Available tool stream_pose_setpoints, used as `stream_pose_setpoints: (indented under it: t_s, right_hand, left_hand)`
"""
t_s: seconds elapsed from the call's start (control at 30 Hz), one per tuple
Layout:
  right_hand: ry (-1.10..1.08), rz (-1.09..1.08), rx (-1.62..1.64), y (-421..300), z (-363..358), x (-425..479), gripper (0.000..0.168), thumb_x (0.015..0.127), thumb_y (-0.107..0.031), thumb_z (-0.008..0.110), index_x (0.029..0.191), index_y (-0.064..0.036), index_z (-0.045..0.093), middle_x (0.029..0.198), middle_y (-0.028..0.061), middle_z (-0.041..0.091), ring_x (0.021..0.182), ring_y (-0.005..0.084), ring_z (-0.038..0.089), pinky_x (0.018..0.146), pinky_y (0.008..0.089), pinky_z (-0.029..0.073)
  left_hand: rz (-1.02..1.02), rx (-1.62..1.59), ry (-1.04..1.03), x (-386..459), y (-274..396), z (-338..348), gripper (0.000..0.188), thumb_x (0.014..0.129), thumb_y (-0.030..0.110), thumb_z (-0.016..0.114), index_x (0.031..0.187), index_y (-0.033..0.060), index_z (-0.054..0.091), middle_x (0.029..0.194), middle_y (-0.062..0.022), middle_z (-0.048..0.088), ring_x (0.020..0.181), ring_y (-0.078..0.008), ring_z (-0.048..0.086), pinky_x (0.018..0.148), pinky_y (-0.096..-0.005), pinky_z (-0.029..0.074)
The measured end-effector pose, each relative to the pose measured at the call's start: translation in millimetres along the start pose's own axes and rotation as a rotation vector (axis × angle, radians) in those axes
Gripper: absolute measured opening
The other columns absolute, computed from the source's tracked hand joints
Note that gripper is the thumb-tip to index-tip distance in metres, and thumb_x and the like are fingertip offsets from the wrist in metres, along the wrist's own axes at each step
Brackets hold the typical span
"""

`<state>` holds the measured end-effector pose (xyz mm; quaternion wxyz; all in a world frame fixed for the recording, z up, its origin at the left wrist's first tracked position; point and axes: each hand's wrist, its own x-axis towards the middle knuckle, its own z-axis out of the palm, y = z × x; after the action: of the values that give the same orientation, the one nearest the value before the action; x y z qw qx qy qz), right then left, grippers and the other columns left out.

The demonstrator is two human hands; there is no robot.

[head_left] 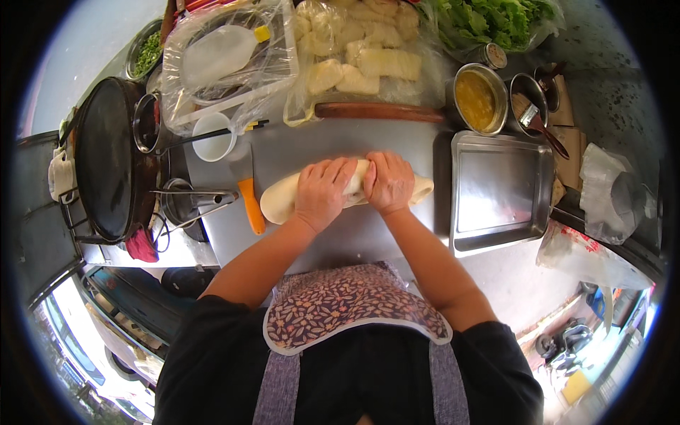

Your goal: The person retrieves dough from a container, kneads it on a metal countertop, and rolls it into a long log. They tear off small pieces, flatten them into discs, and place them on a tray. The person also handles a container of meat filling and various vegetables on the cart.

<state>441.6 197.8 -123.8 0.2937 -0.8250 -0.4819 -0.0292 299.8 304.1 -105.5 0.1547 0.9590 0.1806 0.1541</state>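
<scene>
A thick, pale roll of dough [279, 199] lies across the steel worktop [340, 249], tilted slightly up toward the right. My left hand [326, 188] is wrapped over its left-middle part, fingers pointing away from me. Close beside it, my right hand [390, 180] grips the right-middle part with curled fingers. Between the two hands a strip of dough shows, and the right end has a folded, hollow-looking opening. Left of the dough rests a scraper with an orange handle [251, 207] and a flat metal blade. The undersides of both hands are hidden.
Beyond the dough lies a wooden rolling pin [380, 112], with plastic-covered dough pieces [390, 64] behind it. At right stand a steel tray [499, 186], a pot of yellow liquid [475, 101] and a brush [542, 127]. A round black griddle [106, 159] and white cup [215, 146] are left.
</scene>
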Motion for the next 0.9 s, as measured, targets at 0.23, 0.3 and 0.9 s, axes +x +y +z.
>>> stream_pose_setpoints:
  t_s: [0.23, 0.3, 0.9]
  right_hand:
    - [-0.012, -0.039, 0.083, 21.1, 22.2, 61.1, 0.009, 0.09, -0.015, 0.055, 0.087, -0.011, 0.064, 0.081, 0.0077, 0.061, 0.077, 0.0311, 0.06, 0.07, 0.0424, 0.048]
    - [-0.013, -0.046, 0.08, 26.8, 26.3, 66.7, 0.01, 0.09, -0.015, 0.055, 0.087, -0.011, 0.063, 0.081, 0.0079, 0.061, 0.078, 0.0311, 0.06, 0.07, 0.0424, 0.047]
    - [-0.03, -0.096, 0.011, -67.7, -21.6, -55.0, 0.02, 0.087, -0.023, 0.065, 0.102, -0.012, 0.069, 0.103, 0.0084, 0.066, 0.095, 0.0296, 0.061, 0.079, 0.0427, 0.046]
  left_hand:
    - [-0.116, -0.078, -0.083, 54.1, -36.2, 10.3, 0.059, 0.073, 0.034, 0.083, 0.126, 0.0172, 0.065, 0.11, -0.0008, 0.07, 0.093, -0.0259, 0.067, 0.078, -0.0397, 0.053]
    - [-0.129, -0.086, -0.088, 58.1, -42.5, 14.8, 0.056, 0.075, 0.037, 0.083, 0.124, 0.0173, 0.065, 0.105, -0.0015, 0.071, 0.088, -0.0273, 0.069, 0.074, -0.0396, 0.055]
    - [-0.139, -0.098, 0.123, -85.3, 0.8, -33.5, 0.039, 0.084, 0.025, 0.07, 0.121, 0.011, 0.07, 0.126, -0.0082, 0.065, 0.109, -0.0309, 0.062, 0.094, -0.0457, 0.049]
